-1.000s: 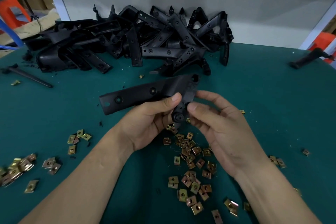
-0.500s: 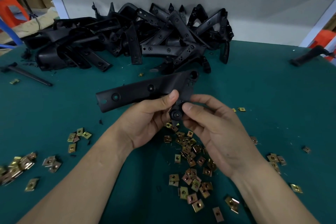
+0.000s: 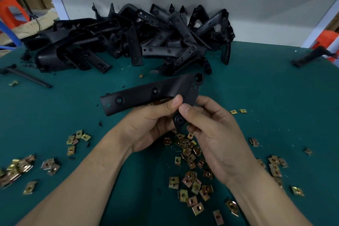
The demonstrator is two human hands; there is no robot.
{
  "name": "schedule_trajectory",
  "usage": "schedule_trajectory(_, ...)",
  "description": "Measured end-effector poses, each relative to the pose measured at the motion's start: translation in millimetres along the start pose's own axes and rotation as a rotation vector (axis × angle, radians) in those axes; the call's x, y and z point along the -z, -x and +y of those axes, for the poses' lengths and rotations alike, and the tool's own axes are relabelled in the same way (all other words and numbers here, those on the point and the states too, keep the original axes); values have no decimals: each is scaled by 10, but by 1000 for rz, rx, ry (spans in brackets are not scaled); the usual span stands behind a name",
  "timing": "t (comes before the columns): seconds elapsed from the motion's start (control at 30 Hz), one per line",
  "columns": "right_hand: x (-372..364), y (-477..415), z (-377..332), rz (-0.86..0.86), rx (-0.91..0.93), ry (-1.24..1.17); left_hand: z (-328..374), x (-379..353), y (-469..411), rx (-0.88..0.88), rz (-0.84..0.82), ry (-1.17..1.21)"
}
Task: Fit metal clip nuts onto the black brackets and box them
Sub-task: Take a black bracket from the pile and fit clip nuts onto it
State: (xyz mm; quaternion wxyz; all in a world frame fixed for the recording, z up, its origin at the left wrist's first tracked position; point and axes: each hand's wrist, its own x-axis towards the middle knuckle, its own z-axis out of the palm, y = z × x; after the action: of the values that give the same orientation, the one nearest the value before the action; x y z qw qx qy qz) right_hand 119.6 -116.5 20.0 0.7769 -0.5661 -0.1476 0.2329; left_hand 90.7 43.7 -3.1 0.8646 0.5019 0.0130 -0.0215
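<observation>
A long black bracket [image 3: 143, 95] with round holes is held above the green table, its long arm pointing left. My left hand [image 3: 148, 124] grips it from below, thumb on its front edge. My right hand [image 3: 211, 128] pinches the bracket's short lower tab with thumb and curled fingers, the thumb tip touching my left thumb. Whether a clip nut sits between my fingers is hidden. Several brass-coloured clip nuts [image 3: 190, 154] lie scattered on the table under and in front of my hands.
A big heap of black brackets [image 3: 139, 42] fills the back of the green table [image 3: 275, 88]. More clip nuts lie at the left [image 3: 18, 168] and right [image 3: 275, 165]. A black rod [image 3: 27, 77] lies far left, another black part [image 3: 310, 58] far right.
My right thumb has slid up the bracket's lower tab to meet my left thumb. The bracket sits a little higher and more tilted in the view.
</observation>
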Motion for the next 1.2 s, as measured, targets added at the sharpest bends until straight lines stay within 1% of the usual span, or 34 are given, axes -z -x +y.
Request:
schedule_trajectory(0.1,-7,-16,-3,43,-17,19,-4,11,-15,-28,57,-62)
schedule_trajectory(0.2,-7,-30,-17,24,-81,-78,5,34,-40,-36,114,-26)
schedule_trajectory(0.33,28,-30,-43,-9,-218,-168,-1,60,-48,-38,113,-20)
schedule_trajectory(0.4,49,-33,-49,-24,-245,-194,-6,53,-38,-40,91,-37)
schedule_trajectory(0.57,30,-35,-28,-31,-182,-173,10,52,-29,12,39,-32)
schedule_trajectory(0.67,16,-35,1,-30,-145,-173,24,69,-19,-2,38,-19)
schedule_trajectory(0.83,75,-40,-21,-128,-248,-203,14,70,-27,-63,107,-23)
schedule_trajectory(0.9,92,-40,-27,-151,-259,-201,15,82,-32,-72,124,-13)
schedule_trajectory(1.0,115,-45,-16,-155,-253,-185,25,72,-16,-45,99,-31)
schedule_trajectory(1.13,118,-52,-17,-204,-239,-205,42,86,-11,-5,66,-24)
schedule_trajectory(1.17,115,-57,-14,-202,-218,-168,53,84,-10,-2,53,-25)
schedule_trajectory(1.2,122,-63,6,-177,-166,-60,60,77,-12,-2,47,-23)
